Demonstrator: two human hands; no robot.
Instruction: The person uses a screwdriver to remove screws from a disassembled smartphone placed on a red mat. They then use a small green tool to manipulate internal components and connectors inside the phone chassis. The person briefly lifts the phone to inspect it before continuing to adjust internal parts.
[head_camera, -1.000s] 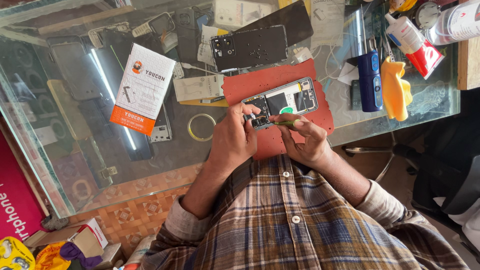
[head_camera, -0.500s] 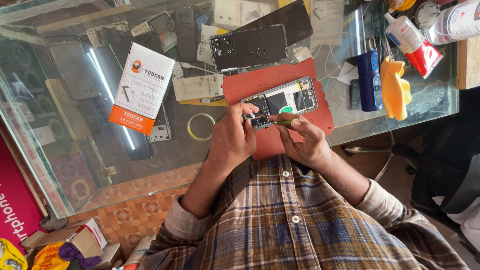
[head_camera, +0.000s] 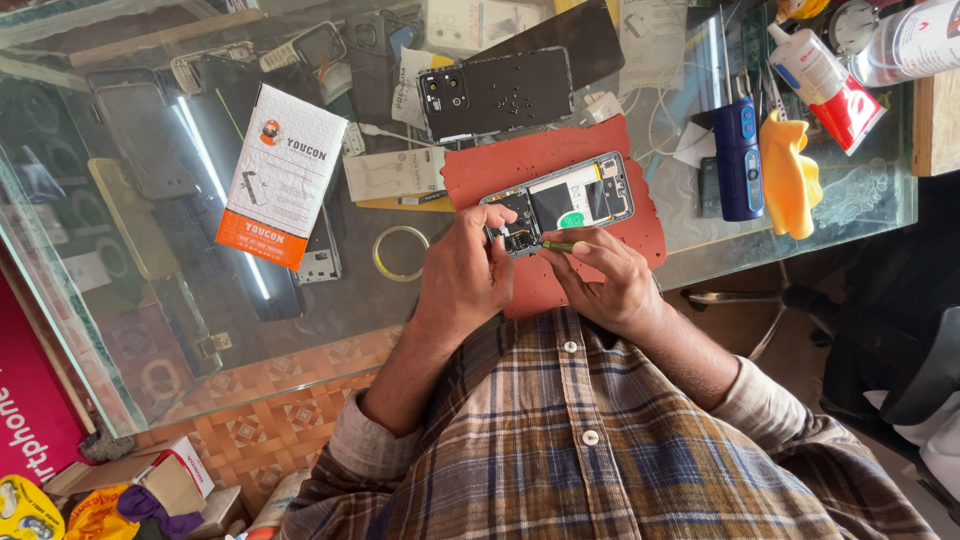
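An opened phone with its back off lies on a red mat on the glass counter. My left hand steadies the phone's near-left end, fingers resting on its edge. My right hand pinches a thin tool with a yellow-green handle, whose tip points at the phone's lower-left corner by the circuit board. The phone's battery and a green sticker show in the open frame. The tool's tip itself is hidden by my left fingers.
A black back cover lies beyond the mat. A white and orange box and a ring of yellow tape sit to the left. On the right are a blue device, a yellow cloth and a white-and-red bottle.
Both hands stay at the phone's lower-left corner; the tool has shifted only slightly. Nothing else has moved.
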